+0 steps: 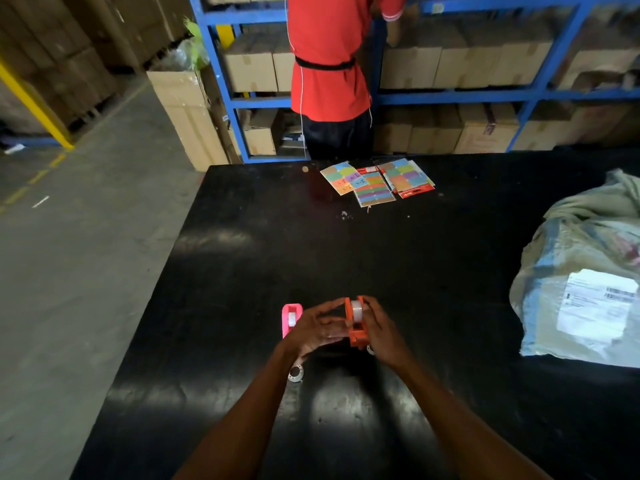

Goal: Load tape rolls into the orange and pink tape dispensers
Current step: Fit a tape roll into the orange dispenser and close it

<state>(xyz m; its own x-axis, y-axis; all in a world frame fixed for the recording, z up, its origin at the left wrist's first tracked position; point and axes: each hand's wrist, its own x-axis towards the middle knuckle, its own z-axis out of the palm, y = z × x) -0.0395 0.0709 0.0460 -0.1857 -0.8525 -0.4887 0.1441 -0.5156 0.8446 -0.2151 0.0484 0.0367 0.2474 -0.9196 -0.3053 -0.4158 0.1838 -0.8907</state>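
The orange tape dispenser [357, 327] stands on the black table [242, 271] with a clear tape roll [356, 309] seated in its top. My right hand [382, 329] grips its right side. My left hand [317, 329] touches its left side, fingertips near the roll. The pink tape dispenser [290, 318] stands just left of my left hand, a white roll showing in it. A small empty tape core [296, 373] lies on the table under my left wrist. Another bit of roll [370, 349] peeks out below the orange dispenser.
Packs of coloured sticky labels [377, 180] lie at the table's far edge. A large woven sack with a white shipping label [585, 289] fills the right side. A person in a red shirt [329, 64] stands behind the table at blue shelves of cardboard boxes [485, 95].
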